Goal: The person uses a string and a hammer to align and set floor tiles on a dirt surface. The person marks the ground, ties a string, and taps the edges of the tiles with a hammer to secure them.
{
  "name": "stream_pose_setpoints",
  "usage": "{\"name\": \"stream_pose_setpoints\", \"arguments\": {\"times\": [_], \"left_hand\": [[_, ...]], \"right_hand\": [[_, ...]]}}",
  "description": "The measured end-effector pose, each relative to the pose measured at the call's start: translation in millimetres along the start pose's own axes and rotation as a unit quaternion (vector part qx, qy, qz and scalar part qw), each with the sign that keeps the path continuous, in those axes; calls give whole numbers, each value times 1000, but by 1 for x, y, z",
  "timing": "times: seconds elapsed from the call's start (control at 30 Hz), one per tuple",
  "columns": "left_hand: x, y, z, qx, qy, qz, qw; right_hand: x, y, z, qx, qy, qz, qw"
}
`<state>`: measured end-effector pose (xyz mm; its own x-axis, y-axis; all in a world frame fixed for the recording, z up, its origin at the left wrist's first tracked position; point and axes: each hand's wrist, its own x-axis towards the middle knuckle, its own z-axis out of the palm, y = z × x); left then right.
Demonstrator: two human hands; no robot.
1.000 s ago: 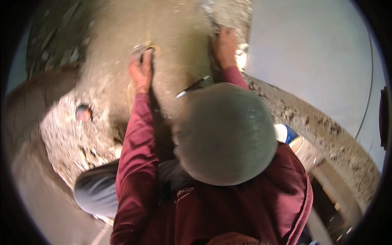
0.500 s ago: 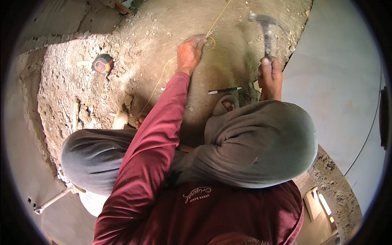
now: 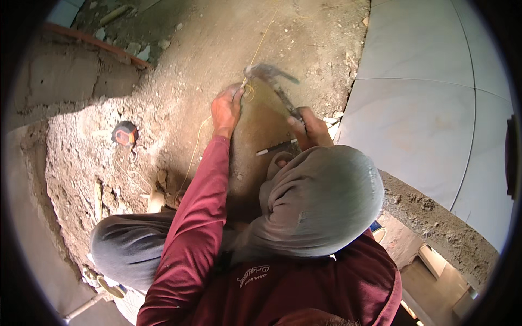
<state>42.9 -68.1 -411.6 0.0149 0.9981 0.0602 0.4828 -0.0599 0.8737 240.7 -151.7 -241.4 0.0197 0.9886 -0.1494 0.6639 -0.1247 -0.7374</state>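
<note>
My right hand grips the dark handle of a claw hammer. Slightly blurred, the hammer's head is just above the fingertips of my left hand. Those fingers are pinched around a thin nail-like pin, largely covered by the hand. Yellow string runs from the pin toward the far side, with a small loop beside it, and another length trails back along my left arm. Between my right hand and my foot lies a black and white marker pen on the dirt.
An orange and black tape measure rests on rough ground at the left. Large grey tiles with a raised edge cover the right side. Rubble and a reddish strip are at the far left. My bent knees flank the work spot.
The hammer has swung down and left from its raised position, its head now at my left fingertips. My left hand stays at the string. The whole view has shifted somewhat.
</note>
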Motion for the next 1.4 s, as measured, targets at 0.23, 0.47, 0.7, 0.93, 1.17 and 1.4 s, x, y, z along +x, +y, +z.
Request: {"name": "stream_pose_setpoints", "arguments": {"times": [0.23, 0.47, 0.7, 0.93, 1.17, 1.4], "left_hand": [[5, -1, -1, -14, -23, -25, 999], [7, 4, -3, -14, -26, -52, 998], [4, 1, 2, 1, -19, -28, 999], [10, 28, -51, 64, -84, -59, 993], [22, 144, -137, 268, -63, -55, 960], [-37, 204, -259, 203, -246, -85, 944]], "right_hand": [[-2, 50, 7, -84, 96, 70, 989], [18, 136, 8, -361, 89, 24, 928], [-18, 143, 39, -159, -171, -107, 967], [12, 56, 12, -233, -293, -110, 921], [2, 77, 29, -340, -297, -159, 878], [4, 4, -17, -254, -288, 148, 911]]}}
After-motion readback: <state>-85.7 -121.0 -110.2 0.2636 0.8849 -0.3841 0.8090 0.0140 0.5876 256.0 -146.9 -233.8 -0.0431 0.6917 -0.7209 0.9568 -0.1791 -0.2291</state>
